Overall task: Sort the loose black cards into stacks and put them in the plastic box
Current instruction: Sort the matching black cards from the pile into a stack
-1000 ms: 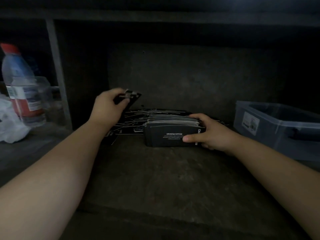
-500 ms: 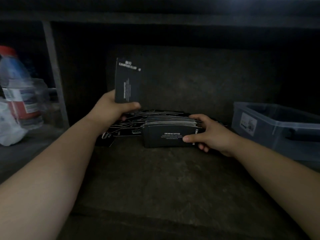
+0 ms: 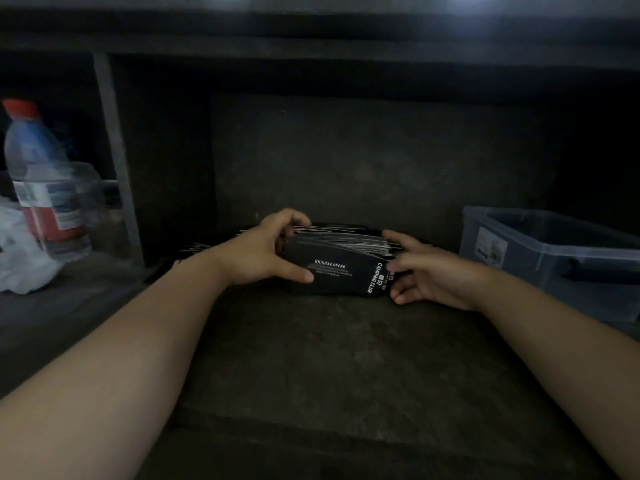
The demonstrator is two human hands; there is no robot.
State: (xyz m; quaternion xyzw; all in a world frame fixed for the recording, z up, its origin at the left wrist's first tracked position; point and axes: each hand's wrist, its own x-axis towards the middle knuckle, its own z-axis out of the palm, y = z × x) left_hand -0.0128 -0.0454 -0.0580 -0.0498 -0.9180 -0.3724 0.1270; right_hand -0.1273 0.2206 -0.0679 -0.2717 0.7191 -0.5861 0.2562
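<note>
Squaring step: left hand (image 3: 263,252) and right hand (image 3: 427,273) clamp the black printed card stack (image 3: 341,268); next, probably lift it into the translucent plastic box (image 3: 540,271) right of them.

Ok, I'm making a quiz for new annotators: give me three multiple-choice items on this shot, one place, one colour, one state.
1. Where does the plastic box stand relative to the card stack?
A. to its right
B. to its left
C. on top of it

2. What colour is the bottle cap?
A. green
B. red
C. white

3. How is the card stack held?
A. lying untouched
B. gripped at both ends
C. tucked inside the box

Answers: 1 A, the box sits at the right edge, apart from the stack. 2 B, the cap at far left is red. 3 B, the left hand grips one end, the right hand the other.
</note>
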